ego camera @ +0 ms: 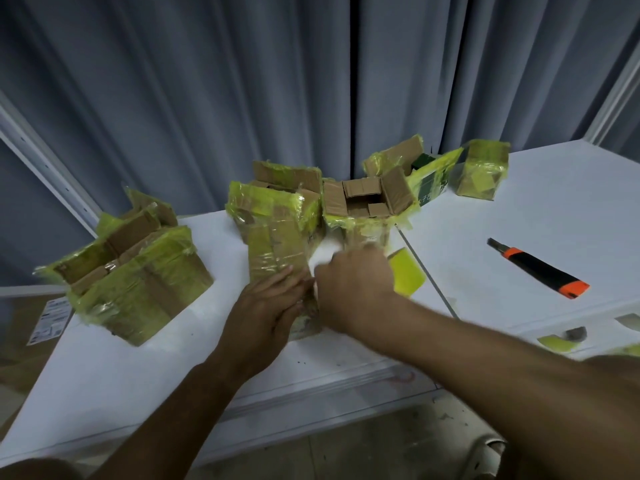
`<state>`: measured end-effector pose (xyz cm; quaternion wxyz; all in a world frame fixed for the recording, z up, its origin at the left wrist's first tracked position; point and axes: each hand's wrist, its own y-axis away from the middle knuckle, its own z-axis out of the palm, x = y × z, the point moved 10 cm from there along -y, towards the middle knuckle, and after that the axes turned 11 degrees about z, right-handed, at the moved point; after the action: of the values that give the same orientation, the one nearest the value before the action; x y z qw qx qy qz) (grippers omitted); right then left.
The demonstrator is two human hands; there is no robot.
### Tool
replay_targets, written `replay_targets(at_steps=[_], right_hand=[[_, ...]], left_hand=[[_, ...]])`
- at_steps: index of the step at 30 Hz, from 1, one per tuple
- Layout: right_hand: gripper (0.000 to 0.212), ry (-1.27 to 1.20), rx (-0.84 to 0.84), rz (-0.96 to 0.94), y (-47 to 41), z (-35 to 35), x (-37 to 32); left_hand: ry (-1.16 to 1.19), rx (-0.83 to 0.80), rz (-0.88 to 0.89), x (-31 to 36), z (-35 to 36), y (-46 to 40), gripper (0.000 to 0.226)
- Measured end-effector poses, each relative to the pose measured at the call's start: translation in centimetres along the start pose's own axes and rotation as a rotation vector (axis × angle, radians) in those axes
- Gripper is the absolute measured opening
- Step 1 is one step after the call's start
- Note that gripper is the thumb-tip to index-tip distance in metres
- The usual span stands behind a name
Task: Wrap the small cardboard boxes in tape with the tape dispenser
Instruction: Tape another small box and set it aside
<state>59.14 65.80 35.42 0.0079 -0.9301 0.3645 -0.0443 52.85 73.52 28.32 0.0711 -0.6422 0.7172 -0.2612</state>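
Hands meet at near-middle of white surface (104,368), over taped cardboard box (277,251) standing just beyond them. Left hand (266,306) lies flat, fingers straight, pressed on box's near face. Right hand (353,289) curled, blurred; probably gripping yellow tape dispenser (407,273) at box's right side. Box's long axis runs away from person. Utility knife (536,268) well apart toward right edge. Grey curtain (207,98) behind far edge.
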Motion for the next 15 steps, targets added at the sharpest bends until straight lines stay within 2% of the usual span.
replay_targets(at_steps=[3, 6, 8, 12, 15], right_hand=[[0.034, -0.081, -0.060, 0.082, -1.5, 0.7, 1.0], [0.031, -0.142, -0.037, 0.129, -2.4, -0.7, 2.8], [0.047, -0.160, -0.052, 0.168, -2.4, -0.3, 4.3], [0.053, -0.283, -0.038, 0.227, -2.7, -0.6, 6.1], [0.054, -0.330, 0.036, 0.224, -3.3, -1.4, 6.5]], left_hand=[[0.029, 0.006, -0.013, -0.3, -0.2, 0.1, 0.043], [0.037, 0.020, -0.054, -1.1, -0.4, 0.5, 0.044], [0.080, 0.050, -0.089, -1.3, -0.8, 0.7, 0.045], [0.163, 0.226, -0.192, -1.1, -2.6, 0.9, 0.040], [-0.019, 0.374, -0.353, -2.1, -4.3, 1.4, 0.039]])
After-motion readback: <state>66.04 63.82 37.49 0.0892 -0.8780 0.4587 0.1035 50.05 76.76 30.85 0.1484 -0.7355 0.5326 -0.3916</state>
